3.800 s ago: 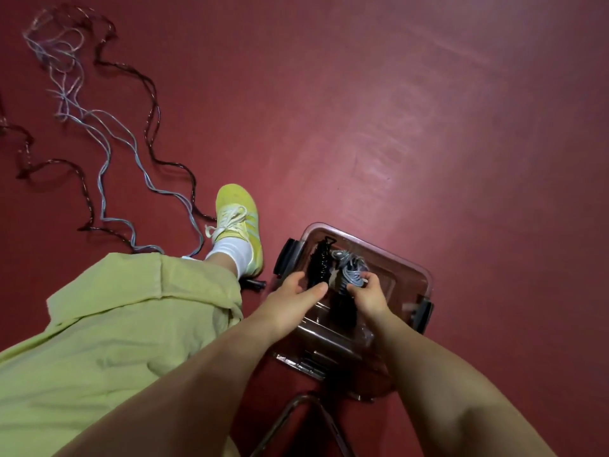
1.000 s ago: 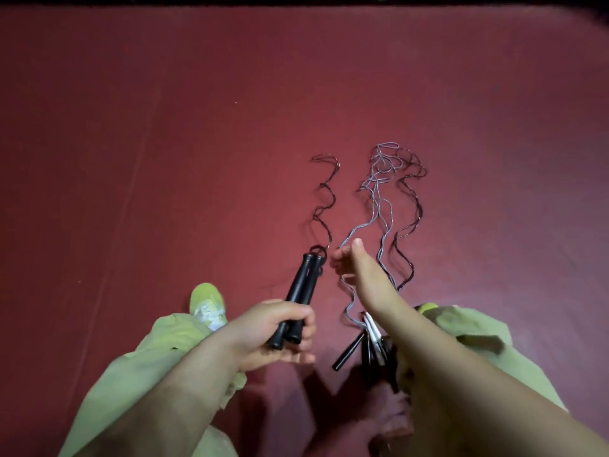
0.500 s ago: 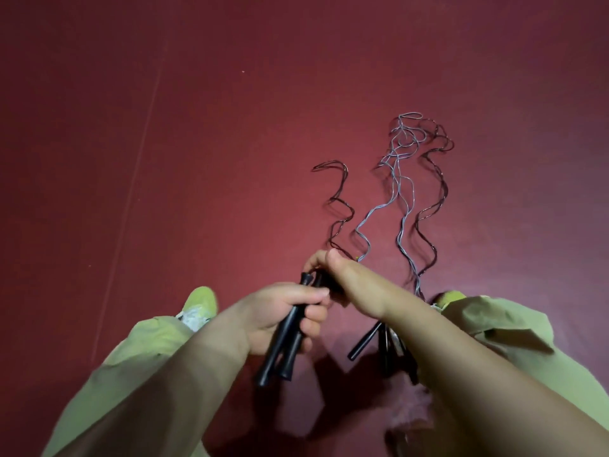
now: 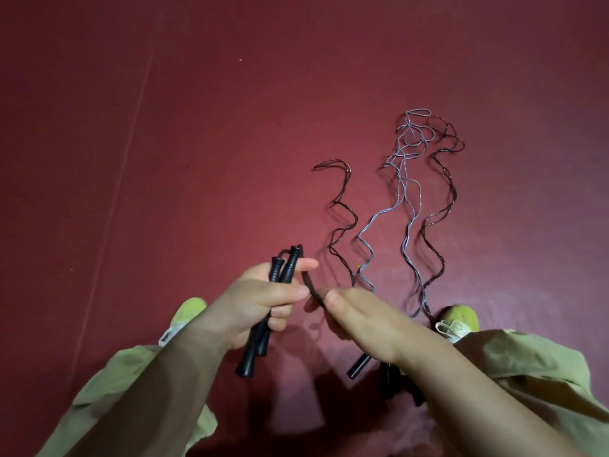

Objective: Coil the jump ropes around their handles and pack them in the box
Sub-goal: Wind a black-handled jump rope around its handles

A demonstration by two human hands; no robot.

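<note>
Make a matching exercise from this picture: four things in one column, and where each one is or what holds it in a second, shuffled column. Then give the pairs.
Things
1. pair of black handles
2. dark cord
3. grey rope
4. yellow shoe

Places or states
A. lies loose in wavy lines on the red floor
B. gripped in the left hand
C. pinched by the right hand
D. sticks out past a green trouser leg at the right

Pairs: 1-B, 2-C, 3-A, 4-D
</note>
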